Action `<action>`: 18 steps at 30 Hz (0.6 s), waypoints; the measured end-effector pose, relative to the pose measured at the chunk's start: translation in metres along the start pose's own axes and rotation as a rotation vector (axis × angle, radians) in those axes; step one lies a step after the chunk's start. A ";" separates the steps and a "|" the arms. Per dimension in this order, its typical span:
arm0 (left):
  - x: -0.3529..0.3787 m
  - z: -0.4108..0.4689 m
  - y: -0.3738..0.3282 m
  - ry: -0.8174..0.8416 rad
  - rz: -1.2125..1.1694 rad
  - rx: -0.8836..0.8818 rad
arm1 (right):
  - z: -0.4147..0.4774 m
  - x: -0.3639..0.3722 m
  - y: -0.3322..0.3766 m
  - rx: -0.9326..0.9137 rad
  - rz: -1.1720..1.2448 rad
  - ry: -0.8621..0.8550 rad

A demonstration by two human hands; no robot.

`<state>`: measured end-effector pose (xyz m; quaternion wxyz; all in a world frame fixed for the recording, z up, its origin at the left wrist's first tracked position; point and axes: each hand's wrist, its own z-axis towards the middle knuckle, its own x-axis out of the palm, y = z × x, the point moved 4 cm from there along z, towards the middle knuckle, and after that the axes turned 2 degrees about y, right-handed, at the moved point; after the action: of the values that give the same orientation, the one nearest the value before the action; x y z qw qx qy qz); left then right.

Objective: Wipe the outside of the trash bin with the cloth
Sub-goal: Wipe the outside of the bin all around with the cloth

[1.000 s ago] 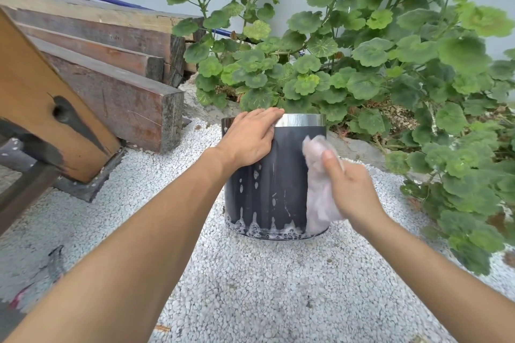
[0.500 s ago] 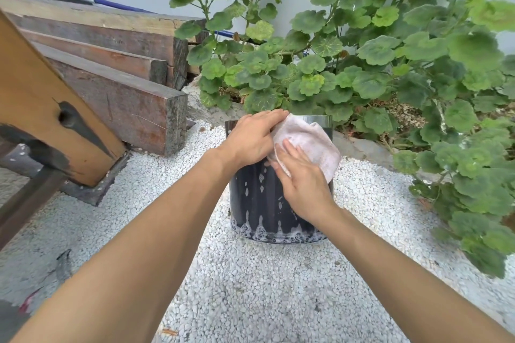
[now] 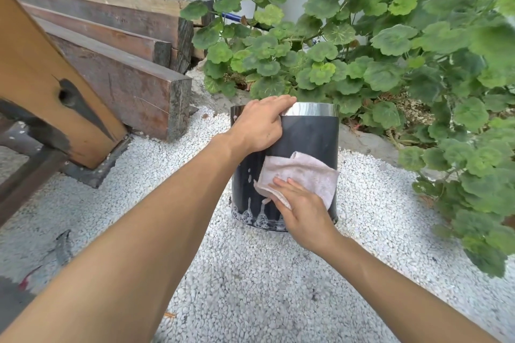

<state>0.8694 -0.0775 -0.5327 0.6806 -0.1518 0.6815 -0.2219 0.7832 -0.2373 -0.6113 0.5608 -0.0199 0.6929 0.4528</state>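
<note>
A round black trash bin (image 3: 309, 133) with a shiny metal rim stands upright on white gravel. Soap foam clings to its lower edge. My left hand (image 3: 259, 125) grips the bin's top rim on the left side, fingers laid over the edge. My right hand (image 3: 303, 211) presses a pale pink cloth (image 3: 301, 172) flat against the bin's front wall, about midway down. The cloth covers the wall's lower right part. Above the cloth the black wall looks clean and free of foam.
A big green leafy plant (image 3: 390, 50) crowds the bin from behind and the right. Stacked dark wooden beams (image 3: 125, 64) and a slanted orange wooden post (image 3: 41, 78) lie to the left. White gravel (image 3: 250, 287) covers the ground around the bin.
My right hand slid the cloth from the bin's top rim down to the middle of its front wall. The upper wall lost its foam streaks. My left hand stayed on the rim.
</note>
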 end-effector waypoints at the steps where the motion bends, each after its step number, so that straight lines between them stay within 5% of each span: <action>1: 0.000 -0.001 -0.001 0.002 0.000 0.001 | -0.004 0.002 -0.001 -0.004 -0.008 0.022; 8: -0.002 -0.003 -0.002 0.002 0.007 0.005 | -0.026 0.004 -0.006 0.036 -0.036 0.194; 12: -0.005 -0.005 -0.004 0.024 -0.002 -0.012 | -0.032 -0.014 -0.009 0.279 0.272 0.250; 18: -0.012 -0.011 -0.006 0.053 -0.061 -0.044 | -0.013 -0.090 -0.020 0.649 0.817 -0.058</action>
<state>0.8586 -0.0753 -0.5199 0.6519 -0.1816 0.6990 -0.2313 0.8175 -0.3006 -0.5522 0.3348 0.4395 0.7331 0.3967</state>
